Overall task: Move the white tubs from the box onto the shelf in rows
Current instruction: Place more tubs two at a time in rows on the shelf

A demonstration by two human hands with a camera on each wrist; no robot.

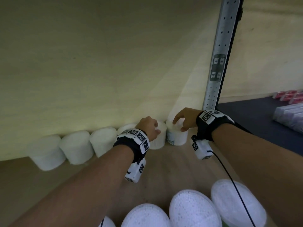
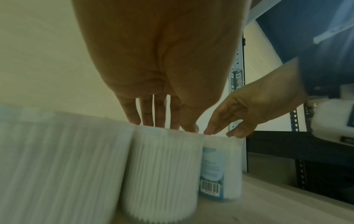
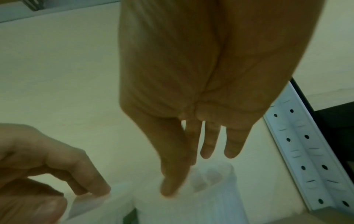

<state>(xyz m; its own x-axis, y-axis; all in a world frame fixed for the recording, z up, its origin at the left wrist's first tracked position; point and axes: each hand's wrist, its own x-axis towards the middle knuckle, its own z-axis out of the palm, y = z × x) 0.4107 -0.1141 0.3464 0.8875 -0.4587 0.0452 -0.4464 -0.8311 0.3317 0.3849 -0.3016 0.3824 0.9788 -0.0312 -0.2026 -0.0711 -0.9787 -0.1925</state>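
A row of 6 white tubs stands along the back wall of the wooden shelf, each touching its neighbour. The left hand is over the 5th tub, its fingers straight and close together, tips at the tub's top rim; from the left wrist view they seem to touch the lid, though blur makes that uncertain. The right hand hovers over the 6th tub, the end one, which stands near the grey perforated upright. Its fingers hang loosely extended and slightly parted, thumb apart from them, gripping nothing. That tub carries a blue label with a barcode facing left of front. The other 4 tubs stretch leftward along the wall. At the bottom edge of the head view, at least 3 more white tubs show their lids, side by side. Beyond the upright, red packets lie on a dark shelf.
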